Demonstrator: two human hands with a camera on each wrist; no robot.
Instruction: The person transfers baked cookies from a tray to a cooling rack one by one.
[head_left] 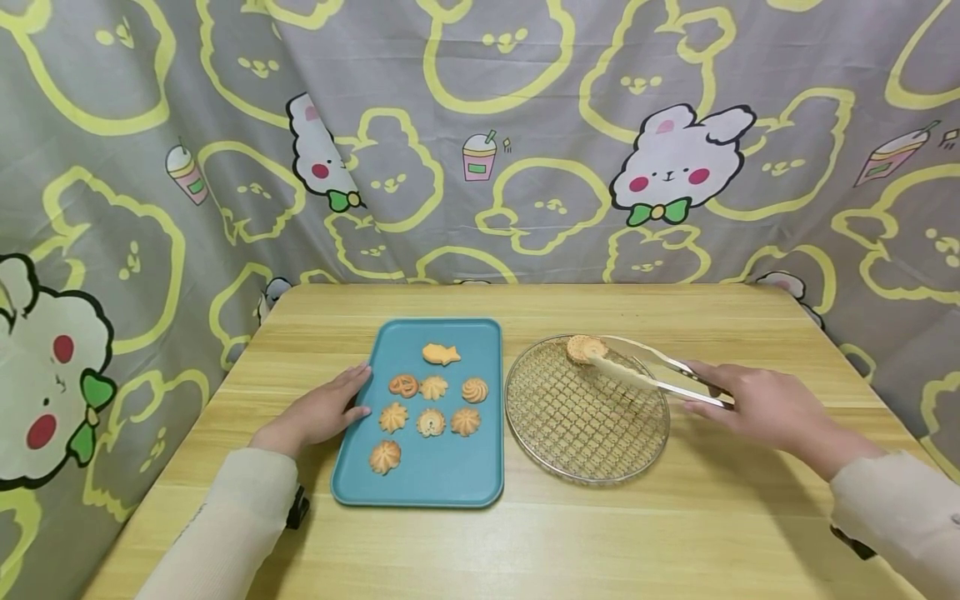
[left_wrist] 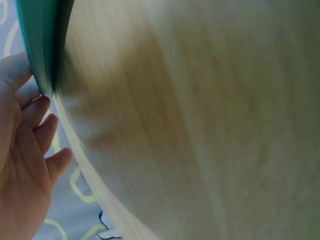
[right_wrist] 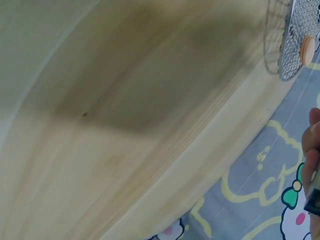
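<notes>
My right hand (head_left: 772, 408) grips a pair of tongs (head_left: 690, 390) with metal arms and pale tips, over the round wire rack (head_left: 592, 454). The two tips stand apart beside a round golden cookie (head_left: 581, 350) at the rack's far edge; whether they pinch it I cannot tell. In the right wrist view the cookie (right_wrist: 307, 50) appears at the rack's mesh. With extended fingers, my left hand (head_left: 318, 417) touches the left edge of the blue-green tray (head_left: 442, 487). In the left wrist view its fingers meet the tray's edge (left_wrist: 42, 45).
Several cookies lie on the tray, among them a fish-shaped cookie (head_left: 441, 354), a pretzel-shaped cookie (head_left: 403, 385) and a swirled cookie (head_left: 474, 390). Tray and rack stand close together on the wooden table (head_left: 570, 542). A patterned curtain (head_left: 525, 225) hangs behind the table.
</notes>
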